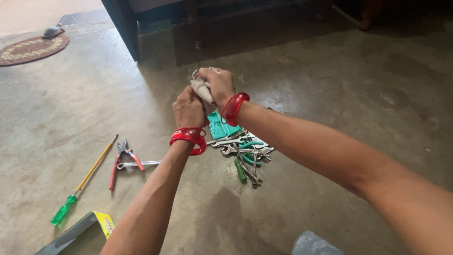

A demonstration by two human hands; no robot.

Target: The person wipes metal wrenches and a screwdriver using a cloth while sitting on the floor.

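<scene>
While hands point(203, 97) clasp cloth-wrapped wrench point(202, 87), long axis runs upright, ring end up.

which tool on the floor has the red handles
The red-handled pliers, lying left of the person's arms between the long green-handled screwdriver and the pile of steel wrenches. The other tools show only green handles or bare metal.

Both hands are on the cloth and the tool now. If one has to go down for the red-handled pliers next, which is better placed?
Left, probably. The left hand is nearer the red-handled pliers on its side; the right hand sits farther, gripping the cloth.
</scene>
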